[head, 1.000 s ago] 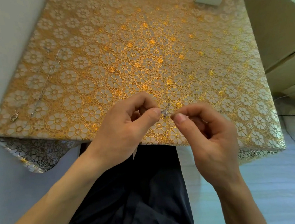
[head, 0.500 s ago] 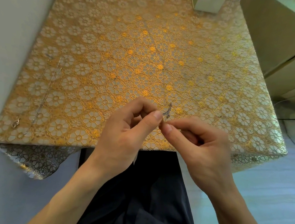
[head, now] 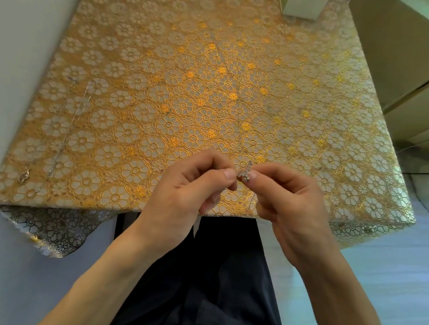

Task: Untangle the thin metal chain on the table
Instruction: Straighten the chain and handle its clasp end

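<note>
- While both my hands are up over the near edge of the table [head: 215, 84], the chain [head: 244, 174] sits between them in a small knotted lump.
- My left hand [head: 179, 193] pinches the left side of the lump with thumb and first finger. The other fingers are curled in.
- My right hand [head: 292, 210] pinches the right side the same way.
- My thumb tips are very close, with only the lump between them.
- A short bit of chain pokes up out of the lump.
- A second chain [head: 74, 124] lies stretched out near the table's left side, well apart from my hands.
- A small metal bit [head: 24, 175] lies near its close end.
- A pale box [head: 304, 1] stands at the far edge.
</note>
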The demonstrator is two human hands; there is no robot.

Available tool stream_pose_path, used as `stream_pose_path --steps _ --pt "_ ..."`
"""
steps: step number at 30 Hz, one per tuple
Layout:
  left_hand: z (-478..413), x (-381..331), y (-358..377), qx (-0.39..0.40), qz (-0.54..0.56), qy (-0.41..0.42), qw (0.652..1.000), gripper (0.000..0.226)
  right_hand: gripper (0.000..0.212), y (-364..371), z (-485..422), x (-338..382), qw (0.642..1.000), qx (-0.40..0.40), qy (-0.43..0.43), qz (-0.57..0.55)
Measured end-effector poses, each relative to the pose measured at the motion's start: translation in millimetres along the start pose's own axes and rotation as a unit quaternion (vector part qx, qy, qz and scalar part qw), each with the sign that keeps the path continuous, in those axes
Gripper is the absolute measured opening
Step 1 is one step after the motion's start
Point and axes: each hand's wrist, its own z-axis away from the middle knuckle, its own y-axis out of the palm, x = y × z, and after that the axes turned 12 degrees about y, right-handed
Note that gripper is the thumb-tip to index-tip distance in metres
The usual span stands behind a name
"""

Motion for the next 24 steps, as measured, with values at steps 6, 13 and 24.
stream_pose_path --steps 6,13,24 --pt "1 6 -3 -0.003 -0.007 -0.018 1.0 0.011 0.008 -1 -1 0 0.998 0.001 0.03 -0.051" --pt "1 8 0 0.017 -0.003 0.022 1.0 0.012 0.013 6 2 -3 0.995 0.027 0.039 -0.085" --pt "4 16 -3 -0.033 -0.199 0.062 0.977 0.022 0.01 9 7 -9 0.996 -0.027 -0.066 0.051"
